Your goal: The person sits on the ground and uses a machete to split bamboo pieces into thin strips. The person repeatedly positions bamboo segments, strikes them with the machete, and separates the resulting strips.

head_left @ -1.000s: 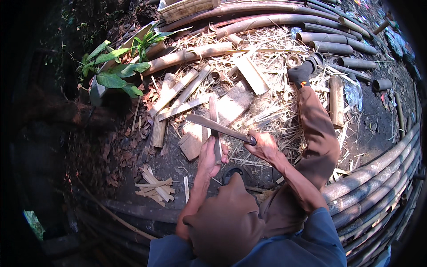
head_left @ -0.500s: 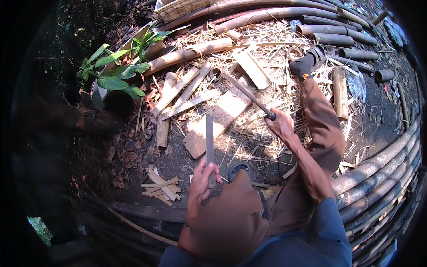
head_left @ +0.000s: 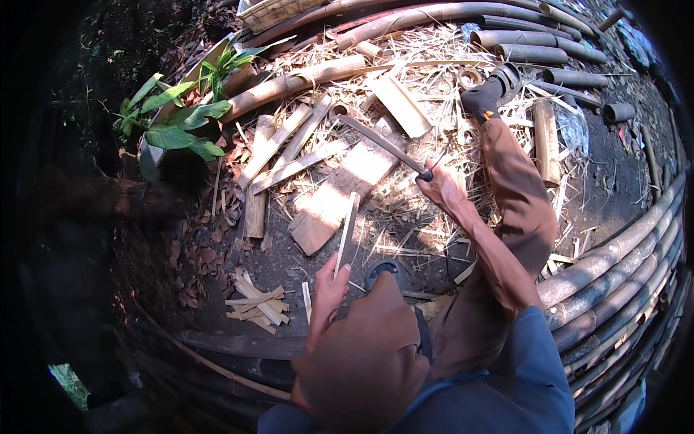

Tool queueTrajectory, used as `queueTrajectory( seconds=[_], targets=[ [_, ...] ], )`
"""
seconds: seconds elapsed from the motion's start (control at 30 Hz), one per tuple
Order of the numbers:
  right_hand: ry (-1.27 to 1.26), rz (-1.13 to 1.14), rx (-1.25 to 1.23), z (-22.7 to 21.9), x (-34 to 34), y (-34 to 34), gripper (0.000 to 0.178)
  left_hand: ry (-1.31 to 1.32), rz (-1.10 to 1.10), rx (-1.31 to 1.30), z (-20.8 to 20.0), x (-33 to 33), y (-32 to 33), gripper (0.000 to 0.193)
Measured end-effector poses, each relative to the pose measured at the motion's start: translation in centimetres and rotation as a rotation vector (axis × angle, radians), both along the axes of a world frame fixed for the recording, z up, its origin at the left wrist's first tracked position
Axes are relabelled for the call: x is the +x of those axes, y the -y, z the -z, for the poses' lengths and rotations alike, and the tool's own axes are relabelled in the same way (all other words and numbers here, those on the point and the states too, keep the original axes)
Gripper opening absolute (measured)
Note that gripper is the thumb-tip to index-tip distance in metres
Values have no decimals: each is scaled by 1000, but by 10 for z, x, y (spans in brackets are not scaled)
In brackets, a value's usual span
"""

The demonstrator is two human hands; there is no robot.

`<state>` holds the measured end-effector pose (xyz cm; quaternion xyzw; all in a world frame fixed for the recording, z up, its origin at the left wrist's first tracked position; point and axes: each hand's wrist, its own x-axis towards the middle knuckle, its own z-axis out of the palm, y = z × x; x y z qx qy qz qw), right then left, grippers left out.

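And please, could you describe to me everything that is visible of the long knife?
The long knife has a narrow, slightly curved blade that looks like dull grey metal. Its handle is mostly hidden inside the right hand, with a dark end showing where the blade begins. The blade points away from the person and to the left, crossing the far end of the wooden block in this view. It seems raised above it, with only the hand visibly touching the knife.
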<state>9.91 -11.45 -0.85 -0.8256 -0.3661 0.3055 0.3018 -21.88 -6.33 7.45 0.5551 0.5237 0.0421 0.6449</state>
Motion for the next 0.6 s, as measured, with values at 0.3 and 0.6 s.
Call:
queueTrajectory(
  seconds=[0.3, 0.6],
  targets=[
    [-104, -234, 232, -39, -72, -2, 23, 722, 182, -767, 10, 9, -59, 63],
    [-168, 104, 188, -14, -105, -2, 32, 583, -415, 156, 63, 67, -28, 41]
  ],
)
